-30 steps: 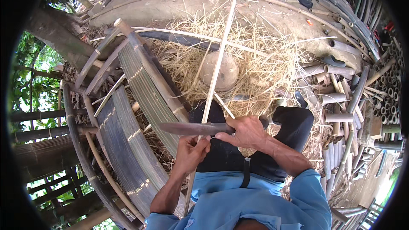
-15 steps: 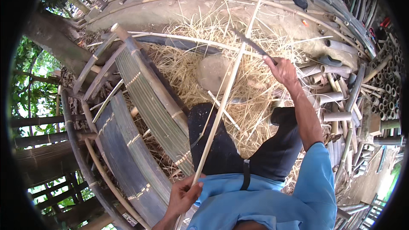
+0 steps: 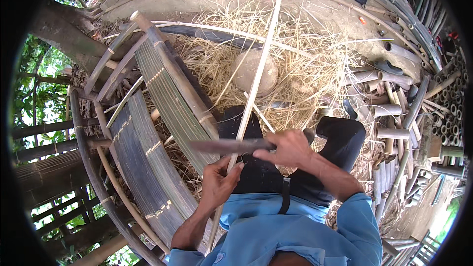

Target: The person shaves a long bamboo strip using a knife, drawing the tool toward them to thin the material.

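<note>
A long pale bamboo strip [image 3: 262, 64] runs from beside my body up to the far edge of the view. My left hand [image 3: 220, 180] is closed round its lower part, thumb and fingers pinching it over my lap. My right hand [image 3: 290, 150] grips the dark handle of a large knife [image 3: 221, 147]. The blade, smeared by motion, points left and crosses the strip just above my left hand. Whether its edge touches the strip I cannot tell.
A slatted bamboo bench [image 3: 172, 98] stands close on my left. Pale shavings [image 3: 305, 79] cover the ground ahead, round a sawn wooden block [image 3: 254, 73]. Cut bamboo tubes [image 3: 389, 111] lie at the right, with stacked poles [image 3: 451, 113] beyond. A dark sandal [image 3: 388, 67] lies near them.
My right hand has brought the knife from far out along the strip back toward my lap. My left hand has moved up and away from my body, and the strip's far end has shifted left.
</note>
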{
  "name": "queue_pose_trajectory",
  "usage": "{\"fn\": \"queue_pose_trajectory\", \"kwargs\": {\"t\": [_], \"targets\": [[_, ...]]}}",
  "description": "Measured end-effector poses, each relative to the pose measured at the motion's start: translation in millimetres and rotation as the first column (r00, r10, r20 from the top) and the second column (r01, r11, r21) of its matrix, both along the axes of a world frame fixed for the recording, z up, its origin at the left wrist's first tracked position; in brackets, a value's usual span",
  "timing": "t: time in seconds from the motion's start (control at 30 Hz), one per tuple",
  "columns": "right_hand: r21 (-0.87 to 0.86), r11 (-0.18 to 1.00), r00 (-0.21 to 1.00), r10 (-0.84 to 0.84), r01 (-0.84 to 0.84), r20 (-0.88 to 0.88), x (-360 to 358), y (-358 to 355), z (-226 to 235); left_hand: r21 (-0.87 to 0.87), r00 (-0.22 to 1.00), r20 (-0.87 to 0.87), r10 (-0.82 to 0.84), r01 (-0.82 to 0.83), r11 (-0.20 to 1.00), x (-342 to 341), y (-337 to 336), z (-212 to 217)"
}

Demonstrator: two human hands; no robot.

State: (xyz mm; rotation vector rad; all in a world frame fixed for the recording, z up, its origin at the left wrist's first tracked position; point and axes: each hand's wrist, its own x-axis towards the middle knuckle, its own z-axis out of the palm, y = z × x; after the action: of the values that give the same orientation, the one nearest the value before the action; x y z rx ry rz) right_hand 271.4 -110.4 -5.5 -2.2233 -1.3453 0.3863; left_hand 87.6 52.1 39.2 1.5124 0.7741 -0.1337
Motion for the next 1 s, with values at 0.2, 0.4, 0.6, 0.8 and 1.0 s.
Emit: {"fn": "queue_pose_trajectory", "kwargs": {"t": [0.2, 0.4, 0.6, 0.8, 1.0], "targets": [[-0.036, 0.964, 0.959, -0.256, 0.262, 0.121, 103, -6, -10, -0.04, 0.999, -0.015, 0.03, -0.03, 0.999, -22, -12, 19], [-0.01, 0.857, 0.847, -0.507, 0.515, 0.156, 219, -29, -37, -0.108, 0.996, -0.074, 0.053, -0.061, 0.992, -73, -22, 24], [-0.05, 0.903, 0.901, -0.429, 0.426, -0.07, 123, -1, -6, -0.123, 0.994, -0.081, 0.072, -0.082, 0.989, -31, 0, 11], [-0.008, 0.993, 0.993, -0.118, 0.118, -0.01, 8, 5, -11, -0.016, 1.0, 0.029, 0.001, 0.0, 1.0, 5, 18, -21], [-0.103, 0.963, 0.966, -0.255, 0.249, -0.049, 27, 8, -8, -0.006, 0.998, 0.054, 0.022, -0.022, 1.0, 6, 9, -15]]}}
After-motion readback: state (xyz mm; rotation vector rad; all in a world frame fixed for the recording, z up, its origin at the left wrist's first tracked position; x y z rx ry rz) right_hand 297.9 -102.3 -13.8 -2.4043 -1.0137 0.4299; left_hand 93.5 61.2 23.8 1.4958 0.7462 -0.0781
